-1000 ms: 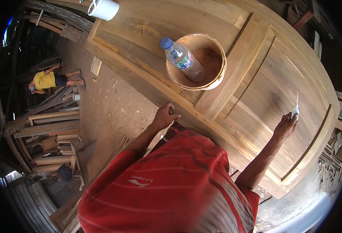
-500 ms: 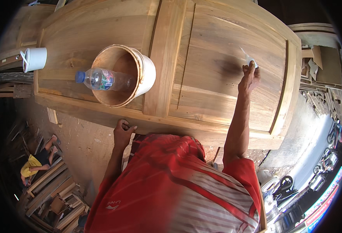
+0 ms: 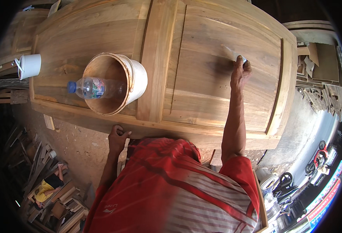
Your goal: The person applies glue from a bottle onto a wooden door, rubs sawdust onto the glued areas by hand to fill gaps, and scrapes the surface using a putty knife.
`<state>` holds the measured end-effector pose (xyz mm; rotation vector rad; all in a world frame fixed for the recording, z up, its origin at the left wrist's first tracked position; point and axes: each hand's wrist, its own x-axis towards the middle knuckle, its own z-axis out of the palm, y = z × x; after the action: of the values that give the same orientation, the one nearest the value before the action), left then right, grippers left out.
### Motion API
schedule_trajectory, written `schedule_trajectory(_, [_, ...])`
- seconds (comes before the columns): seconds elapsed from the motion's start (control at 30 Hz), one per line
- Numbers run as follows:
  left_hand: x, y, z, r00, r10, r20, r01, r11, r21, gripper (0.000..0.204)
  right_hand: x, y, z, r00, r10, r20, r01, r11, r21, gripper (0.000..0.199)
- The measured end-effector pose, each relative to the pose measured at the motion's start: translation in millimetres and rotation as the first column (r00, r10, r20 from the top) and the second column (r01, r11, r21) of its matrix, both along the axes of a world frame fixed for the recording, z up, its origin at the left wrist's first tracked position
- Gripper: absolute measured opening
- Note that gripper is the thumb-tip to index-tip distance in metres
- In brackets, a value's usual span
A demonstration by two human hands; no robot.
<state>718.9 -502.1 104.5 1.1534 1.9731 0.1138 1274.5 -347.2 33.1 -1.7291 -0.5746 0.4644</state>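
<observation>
A large wooden door panel (image 3: pixel 202 91) lies flat in front of me. Over its right recessed field, my right hand (image 3: pixel 241 72) pinches a small pale putty knife (image 3: pixel 239 58), its thin end pointing far left against the wood. Fingers hide most of the handle, and the blade is blurred. My left hand (image 3: pixel 118 138) is at the panel's near edge, fingers loosely curled, thumb apart, nothing visible in it. Left of the middle rail stands a white bucket (image 3: pixel 138 79) with a brown-stained inside. Across its mouth lies a clear plastic bottle (image 3: pixel 95 87) with a blue cap.
A small white pail (image 3: pixel 30 66) stands at the panel's far left edge. Scrap timber (image 3: pixel 68 198) lies piled at lower left, where a person in a yellow shirt (image 3: pixel 43 191) bends down. Boards (image 3: pixel 322 64) stack up on the right; a red motorcycle (image 3: pixel 319 157) is beyond.
My right hand and the putty knife have moved a little left over the right field. My left hand stays by the near edge. The view has shifted slightly, and the person at lower left has moved.
</observation>
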Motion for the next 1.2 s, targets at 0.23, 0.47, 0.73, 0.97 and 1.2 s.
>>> schedule_trajectory(0.23, [2.6,4.1,5.3,1.000,0.007,0.010,-0.006,1.000,-0.014,0.041,-2.0,3.2,1.9,0.999,0.002,0.048,0.001,0.999,-0.048,0.037])
schedule_trajectory(0.47, [0.3,5.5,4.7,1.000,-0.019,0.016,0.020,1.000,-0.021,0.040,-2.6,4.4,2.4,0.997,0.001,0.073,0.004,0.997,-0.073,0.037])
schedule_trajectory(0.73, [1.8,7.0,6.9,1.000,-0.013,0.025,0.014,1.000,-0.019,0.039,-2.8,4.4,3.0,0.995,0.012,0.099,-0.001,0.994,-0.108,0.039])
schedule_trajectory(0.97, [-0.8,5.7,3.7,0.999,-0.007,0.036,0.008,1.000,-0.027,0.039,-3.8,5.9,-1.1,0.995,-0.011,0.098,0.018,0.997,-0.075,0.040])
schedule_trajectory(1.2, [-0.6,6.3,4.4,0.999,-0.012,0.043,0.012,1.000,-0.012,0.040,-2.8,4.6,-5.2,0.997,0.003,0.077,0.002,0.998,-0.062,0.040])
